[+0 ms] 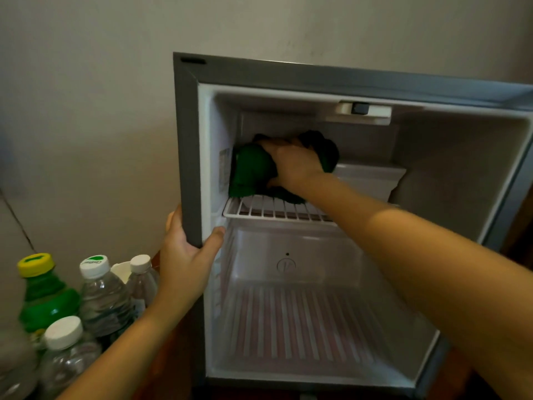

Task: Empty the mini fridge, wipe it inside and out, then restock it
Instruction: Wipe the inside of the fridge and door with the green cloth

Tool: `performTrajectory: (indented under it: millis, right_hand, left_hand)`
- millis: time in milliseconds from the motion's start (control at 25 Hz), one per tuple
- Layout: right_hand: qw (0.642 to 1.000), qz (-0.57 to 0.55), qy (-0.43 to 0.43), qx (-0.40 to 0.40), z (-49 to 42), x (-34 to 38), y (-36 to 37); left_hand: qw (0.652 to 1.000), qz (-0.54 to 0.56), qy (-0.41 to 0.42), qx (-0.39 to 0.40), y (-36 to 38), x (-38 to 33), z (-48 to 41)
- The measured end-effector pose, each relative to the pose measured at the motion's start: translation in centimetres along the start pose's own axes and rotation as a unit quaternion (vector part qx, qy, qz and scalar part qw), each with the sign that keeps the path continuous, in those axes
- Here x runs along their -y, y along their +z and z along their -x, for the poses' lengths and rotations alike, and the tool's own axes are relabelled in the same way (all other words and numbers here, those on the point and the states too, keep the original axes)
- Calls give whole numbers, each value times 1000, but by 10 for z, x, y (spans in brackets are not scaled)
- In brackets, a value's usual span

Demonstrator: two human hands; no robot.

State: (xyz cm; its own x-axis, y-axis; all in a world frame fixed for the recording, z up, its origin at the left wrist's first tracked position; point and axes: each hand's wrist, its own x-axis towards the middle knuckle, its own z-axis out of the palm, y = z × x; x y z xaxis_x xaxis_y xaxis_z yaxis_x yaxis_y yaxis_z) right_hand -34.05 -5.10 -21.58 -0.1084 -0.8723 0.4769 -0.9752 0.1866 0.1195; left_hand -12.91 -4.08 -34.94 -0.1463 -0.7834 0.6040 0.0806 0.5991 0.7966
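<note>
The grey mini fridge point(189, 145) stands open with its white inside bare. My right hand point(291, 163) reaches into the upper compartment and grips a bunched green cloth point(251, 171) held against the back left corner, just above the white wire shelf point(274, 210). My left hand point(187, 255) grips the fridge's left front edge, fingers round the outside and thumb on the inner rim. The lower compartment floor point(302, 324) has nothing on it.
Several bottles stand on the floor left of the fridge: a green bottle with a yellow cap point(43, 293) and clear water bottles with white caps point(101, 293). A white cup point(121, 271) sits behind them. A plain wall rises behind the fridge.
</note>
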Motion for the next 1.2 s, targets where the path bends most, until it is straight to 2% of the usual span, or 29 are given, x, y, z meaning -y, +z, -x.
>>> performTrajectory:
  millis: [120,280,400,600,760,920,1040,1200]
  right_hand:
    - [996,6,90,17,19,-43,-5]
    - [980,27,197,-28,55,-88,-7]
    - [981,10,187,-54,52,-73,-6]
    - [993,-11,50,-106,-3,29,13]
    - [998,-34,10,-58,0,22,3]
    - [993,-47,109,-28,38,-42,-12]
    - [975,-13,212,-66,59,-74,-13]
    - [975,-11,213,-62,45,-45,-6]
  left_hand:
    - [1000,-9,8,8,-4,1,-1]
    - [1000,-1,11,20,-3,4,-1]
    - [1000,10,19,6,0,7,-2]
    - [1000,15,24,-6,2,5,-2]
    - [1000,-8,25,-9,-1,7,-2]
    - [1000,-18,17,5,-3,8,-3]
    - [1000,-10,25,-1,-1,4,-1]
    - [1000,-3,28,-10,0,6,-2]
